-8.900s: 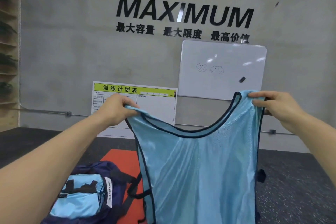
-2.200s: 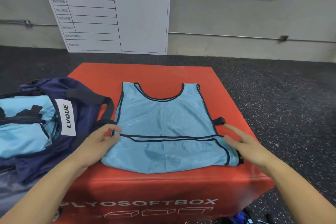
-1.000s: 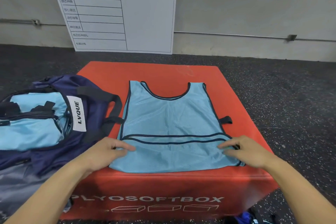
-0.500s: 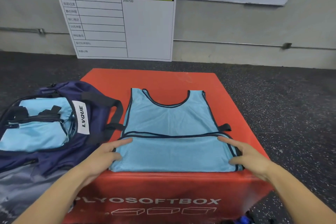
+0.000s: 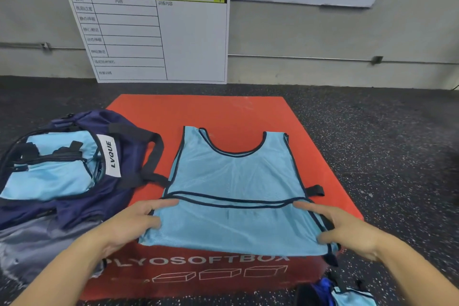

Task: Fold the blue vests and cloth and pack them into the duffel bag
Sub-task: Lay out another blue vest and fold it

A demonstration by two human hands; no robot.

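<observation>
Vests already packed [image 5: 47, 176] showed as pale blue fabric inside the open navy duffel bag [image 5: 124, 154], which lay at the left against the red foam box [image 5: 223, 112]. Left hand [image 5: 131, 223]: its fingers [image 5: 161, 204] were narrowly closed, thumb beneath, pinching the left edge of the doubled lower panel. Centre: the blue vest [image 5: 236, 176] lay flat on the box top, neckline toward the wall, its hem folded up to a dark-trimmed line across the waist. Right hand [image 5: 347, 228]: it gripped the right edge of the same panel, forefinger extended along the trim; whether the thumb passed under the cloth could not quite be made out. Compared with half a second earlier, when both hands rested flat on the fold, the near edge had risen slightly off the box, so pressing had given way to gripping. This suggested that the first fold was finished and a second fold toward the neckline was about to begin; packing remained to be done. Lower right, by the box's foot: more blue fabric [image 5: 347, 298], probably awaiting folding.
</observation>
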